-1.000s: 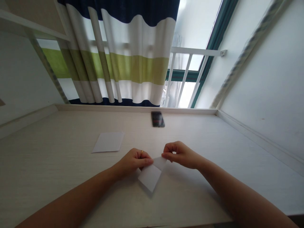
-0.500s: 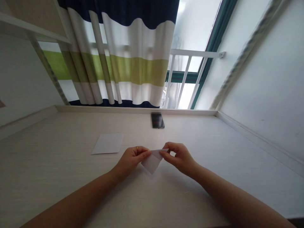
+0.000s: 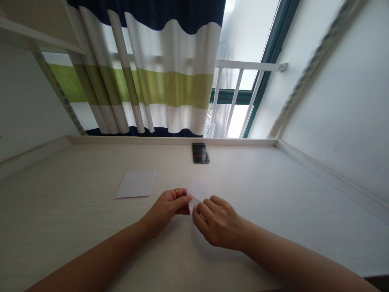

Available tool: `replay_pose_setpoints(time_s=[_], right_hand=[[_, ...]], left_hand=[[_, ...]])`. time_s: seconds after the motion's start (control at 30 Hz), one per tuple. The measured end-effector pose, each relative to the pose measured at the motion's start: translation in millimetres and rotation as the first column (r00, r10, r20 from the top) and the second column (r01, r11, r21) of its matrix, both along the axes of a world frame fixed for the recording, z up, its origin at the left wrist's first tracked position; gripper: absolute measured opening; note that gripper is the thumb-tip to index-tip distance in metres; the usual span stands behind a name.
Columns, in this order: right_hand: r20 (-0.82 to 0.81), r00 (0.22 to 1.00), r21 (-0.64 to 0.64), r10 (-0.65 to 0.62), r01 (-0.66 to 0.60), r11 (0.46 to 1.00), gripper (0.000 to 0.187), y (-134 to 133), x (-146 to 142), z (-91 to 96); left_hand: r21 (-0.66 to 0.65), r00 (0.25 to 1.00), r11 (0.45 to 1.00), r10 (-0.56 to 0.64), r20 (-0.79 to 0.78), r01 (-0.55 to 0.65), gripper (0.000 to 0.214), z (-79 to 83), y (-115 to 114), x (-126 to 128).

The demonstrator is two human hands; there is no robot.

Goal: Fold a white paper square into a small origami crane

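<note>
A small folded sheet of white paper point(image 3: 194, 199) is held between my two hands, slightly above the pale table. My left hand point(image 3: 174, 202), with a ring on one finger, pinches its left side between thumb and fingers. My right hand point(image 3: 217, 217) is curled closed at the paper's right side, its knuckles facing up and hiding part of the sheet. The exact shape of the folds is hard to see. Farther left lies a flat stack or sheet of white paper point(image 3: 135, 184), untouched.
A dark, pixelated object point(image 3: 200, 153) lies at the back of the wood-grain table point(image 3: 75, 227), near its raised rear edge point(image 3: 136, 140). Behind hang striped curtains point(image 3: 173, 89), beside a white railing point(image 3: 246, 65) and a window. White walls flank both sides.
My right hand has turned over and come lower and inward across the paper. The paper's downward-pointing corner no longer shows. My left hand stays nearly in place.
</note>
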State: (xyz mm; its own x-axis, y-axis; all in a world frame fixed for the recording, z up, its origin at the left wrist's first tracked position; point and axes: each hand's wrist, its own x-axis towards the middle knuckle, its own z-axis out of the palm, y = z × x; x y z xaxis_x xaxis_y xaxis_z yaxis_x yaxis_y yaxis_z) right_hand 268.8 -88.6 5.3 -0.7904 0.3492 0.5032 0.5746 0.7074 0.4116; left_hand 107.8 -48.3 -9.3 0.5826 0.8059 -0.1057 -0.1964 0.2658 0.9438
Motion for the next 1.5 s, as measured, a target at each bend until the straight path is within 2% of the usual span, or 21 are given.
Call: replay_pose_setpoints(time_s=[0.07, 0.13, 0.17, 0.23, 0.3, 0.37, 0.43, 0.5, 0.53, 0.57, 0.6, 0.67, 0.73, 0.93, 1.13, 1.23, 1.5], right_hand=[[-0.055, 0.999, -0.112, 0.004, -0.010, 0.994, 0.021, -0.8, -2.3, -2.4], [-0.172, 0.985, -0.210, 0.010, -0.047, 0.976, 0.031, -0.7, -2.1, -3.1], [-0.249, 0.969, -0.242, -0.004, -0.059, 0.968, 0.030, 0.1, -1.1, -3.1], [-0.421, 0.903, -0.305, -0.085, -0.053, 0.951, 0.019, 3.9, 1.9, -2.9], [-0.575, 0.781, -0.434, -0.243, -0.040, 0.900, 0.016, 10.4, 5.3, -3.0], [-0.632, 0.649, -0.615, -0.424, -0.086, 0.784, 0.022, 18.1, 8.1, -3.3], [-0.577, 0.555, -0.793, -0.599, -0.206, 0.574, 0.025, 24.7, 9.7, -3.3], [-0.512, 0.517, -0.856, -0.686, -0.375, 0.356, 0.025, 28.5, 10.0, -2.7], [-0.495, 0.508, -0.852, -0.705, -0.442, 0.280, 0.023, 29.2, 9.7, -2.3], [-0.491, 0.500, -0.839, -0.713, -0.491, 0.234, 0.021, 29.3, 9.3, -2.1], [-0.493, 0.491, -0.828, -0.718, -0.518, 0.215, 0.020, 28.9, 8.9, -2.1], [-0.508, 0.476, -0.818, -0.718, -0.527, 0.229, 0.017, 27.3, 8.2, -2.9], [-0.523, 0.488, -0.826, -0.698, -0.492, 0.274, 0.014, 25.9, 8.5, -4.4], [-0.513, 0.643, -0.844, -0.569, -0.257, 0.471, 0.011, 23.5, 12.1, -4.2], [-0.567, 0.700, -0.743, -0.435, -0.206, 0.637, 0.014, 21.2, 13.4, -0.7], [-0.599, 0.706, -0.703, -0.379, -0.236, 0.671, 0.014, 21.1, 14.2, -1.8], [-0.639, 0.732, -0.635, -0.237, -0.328, 0.700, 0.017, 23.3, 16.8, -3.4]], left_hand=[[-0.018, 1.000, 1.000, 0.012, -0.002, -0.012, 0.017, -1.1, 1.8, -1.3], [-0.012, 1.000, 1.000, 0.013, -0.005, -0.013, 0.015, -1.5, 3.0, -3.0], [-0.006, 1.000, 1.000, 0.005, -0.013, -0.005, 0.015, -1.5, 3.2, -3.7], [-0.001, 0.999, 1.000, -0.029, -0.043, 0.029, 0.015, -1.2, 2.4, -4.5], [-0.007, 0.995, 0.998, -0.065, -0.076, 0.065, 0.016, -0.6, 0.8, -4.6], [-0.013, 0.991, 0.997, -0.080, -0.107, 0.079, 0.018, 0.3, -0.8, -4.3], [-0.015, 0.988, 0.997, -0.082, -0.134, 0.080, 0.019, 0.8, -1.6, -3.9], [-0.016, 0.984, 0.997, -0.081, -0.157, 0.080, 0.021, 0.6, -1.3, -3.6], [-0.019, 0.983, 0.997, -0.081, -0.165, 0.079, 0.022, 0.0, -0.8, -3.5], [-0.023, 0.982, 0.997, -0.078, -0.172, 0.075, 0.023, -0.9, -0.3, -3.4], [-0.027, 0.981, 0.997, -0.072, -0.178, 0.068, 0.023, -1.9, 0.3, -3.4], [-0.035, 0.981, 0.998, -0.057, -0.187, 0.052, 0.024, -4.2, 1.2, -3.4], [-0.041, 0.980, 0.998, -0.046, -0.195, 0.039, 0.025, -5.7, 1.5, -3.5], [-0.065, 0.982, 0.998, -0.020, -0.190, 0.008, 0.024, -3.7, 1.5, -3.5], [-0.091, 0.992, 0.995, -0.044, -0.115, 0.033, 0.024, -3.8, 2.5, -4.6], [-0.082, 0.991, 0.996, -0.044, -0.126, 0.033, 0.028, -3.4, 2.0, -5.0], [-0.031, 0.986, 0.999, -0.034, -0.165, 0.030, 0.028, -0.1, 1.1, -6.7]])
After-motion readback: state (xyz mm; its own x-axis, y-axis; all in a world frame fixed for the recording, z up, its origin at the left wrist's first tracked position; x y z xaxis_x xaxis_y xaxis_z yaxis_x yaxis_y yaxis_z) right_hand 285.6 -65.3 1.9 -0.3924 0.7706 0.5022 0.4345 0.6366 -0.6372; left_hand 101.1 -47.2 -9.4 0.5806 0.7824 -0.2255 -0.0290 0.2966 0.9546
